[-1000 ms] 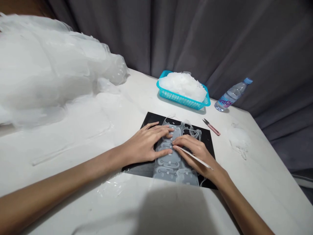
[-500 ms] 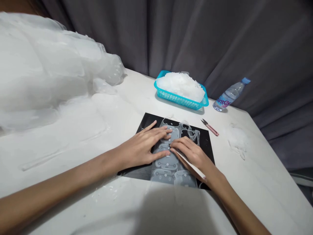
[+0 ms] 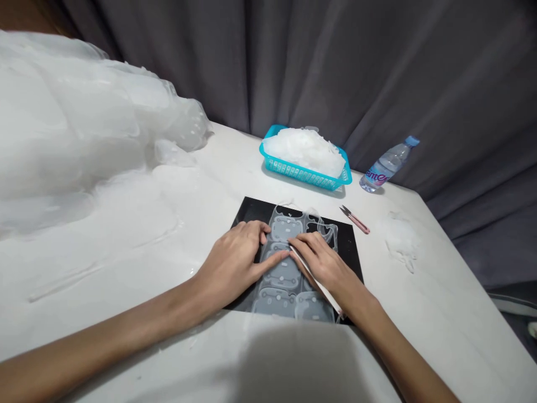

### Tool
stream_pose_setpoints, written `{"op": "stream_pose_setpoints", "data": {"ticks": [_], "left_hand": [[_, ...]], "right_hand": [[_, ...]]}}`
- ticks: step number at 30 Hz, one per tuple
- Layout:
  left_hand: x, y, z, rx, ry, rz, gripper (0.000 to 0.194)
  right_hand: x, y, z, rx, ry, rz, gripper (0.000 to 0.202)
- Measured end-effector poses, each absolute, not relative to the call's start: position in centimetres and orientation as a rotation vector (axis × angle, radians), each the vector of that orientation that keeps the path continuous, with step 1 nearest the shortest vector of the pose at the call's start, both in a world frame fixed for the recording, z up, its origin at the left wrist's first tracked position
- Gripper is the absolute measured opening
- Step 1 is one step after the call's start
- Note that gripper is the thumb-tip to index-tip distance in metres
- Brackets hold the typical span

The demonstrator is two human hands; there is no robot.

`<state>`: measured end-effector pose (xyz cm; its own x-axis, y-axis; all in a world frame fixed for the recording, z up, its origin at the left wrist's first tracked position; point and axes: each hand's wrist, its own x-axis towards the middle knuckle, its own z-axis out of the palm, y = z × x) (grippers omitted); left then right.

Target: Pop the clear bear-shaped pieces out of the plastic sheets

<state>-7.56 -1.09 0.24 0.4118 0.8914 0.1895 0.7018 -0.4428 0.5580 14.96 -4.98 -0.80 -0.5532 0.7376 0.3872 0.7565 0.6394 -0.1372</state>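
Observation:
A translucent, frosted silicone-like sheet of moulded rounded panels lies on a black mat. My left hand rests at the sheet's left side, fingers bent and thumb stretched apart toward the middle, its tip close to my right fingertips. Pinched in my right hand is a slim white flat-handled tool, slanting across the sheet. The tool's working tip is hidden by the fingers. Loose clear trimmings curl around openings at the sheet's upper right.
A blue basket heaped with white translucent pieces stands behind the mat. To its right are a water bottle and pink-handled thread snips. Clear scraps lie at right; a large pile of translucent sheets covers the left.
My left hand has drawn back to the left, its fingers now bent instead of spread over the upper panel. My right hand still holds the tool; the view has shifted slightly.

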Motion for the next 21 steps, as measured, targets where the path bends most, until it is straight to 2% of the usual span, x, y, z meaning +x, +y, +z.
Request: {"op": "stream_pose_setpoints", "data": {"ticks": [3,11,14,18,21], "left_hand": [[-7.5,-0.7,0.7,2.097,1.369,0.570,0.054],[-6.3,-1.9,-0.4,1.386,0.939,0.781,0.046],[-6.1,-2.0,-0.5,1.341,0.938,0.768,0.049],[-6.4,-1.4,-0.2,1.353,0.933,0.717,0.050],[-6.7,-0.8,0.4,1.306,0.902,0.627,0.049]], "right_hand": [[15.0,-4.9,-0.5,-1.155,-2.403,-0.102,0.032],[14.5,-5.3,0.2,-1.117,-2.316,0.055,0.024],[15.1,-4.0,0.5,-1.227,-2.114,0.174,0.020],[17.4,-1.2,0.9,-1.426,-1.701,0.143,0.019],[18.6,-0.7,1.5,-1.411,-1.657,0.267,0.017]]}}
